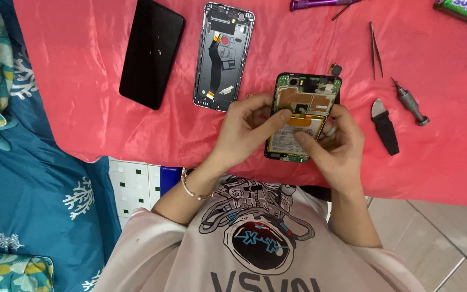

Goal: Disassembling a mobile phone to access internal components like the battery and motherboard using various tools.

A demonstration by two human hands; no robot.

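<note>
An opened phone (pixel 305 97) with its green circuit board and battery exposed lies on the red cloth (pixel 82 124). My left hand (pixel 247 130) grips its left edge, thumb on the board. My right hand (pixel 337 146), with a ring on one finger, holds the lower right side, its thumb resting on the battery. A small loose black part (pixel 336 69) sits just beyond the phone's top right corner.
A black phone screen (pixel 151 51) and a grey phone frame (pixel 223 54) lie at the upper left. Tweezers (pixel 374 48), a black pry tool (pixel 385 125), a grey screwdriver bit holder (pixel 411 103) and a purple tool (pixel 314 4) lie to the right. Blue patterned bedding (pixel 33 189) lies left.
</note>
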